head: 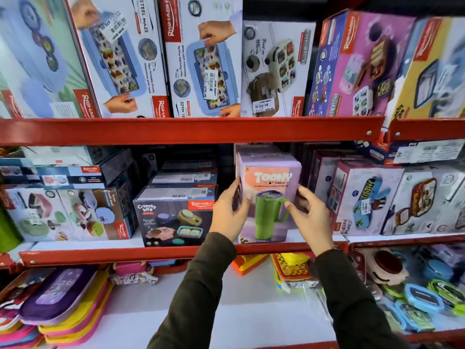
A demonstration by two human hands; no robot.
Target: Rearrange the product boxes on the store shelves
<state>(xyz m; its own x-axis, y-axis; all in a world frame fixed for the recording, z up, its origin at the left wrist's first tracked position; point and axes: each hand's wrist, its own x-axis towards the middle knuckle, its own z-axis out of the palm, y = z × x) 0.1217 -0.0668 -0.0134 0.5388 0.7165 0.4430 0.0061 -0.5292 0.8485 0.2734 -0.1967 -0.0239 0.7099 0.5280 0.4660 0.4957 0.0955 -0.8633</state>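
A tall lilac Toony tumbler box [270,177] with a green mug pictured on it stands upright on the middle shelf [125,255]. My left hand [230,212] presses on its left side, fingers curled onto the front. My right hand [310,215] is at its right side, fingers spread and touching the front edge. Both arms wear dark sleeves. A dark Crunchy Bite box [173,220] sits just left of the tumbler box, with similar boxes stacked behind it.
Lunch-box cartons [201,59] line the top shelf. Pink and white boxes [367,197] crowd the right of the middle shelf, and more cartons [65,212] stand at the left. The bottom shelf holds colourful pouches [57,298] at left and blue-green lidded containers [427,298] at right.
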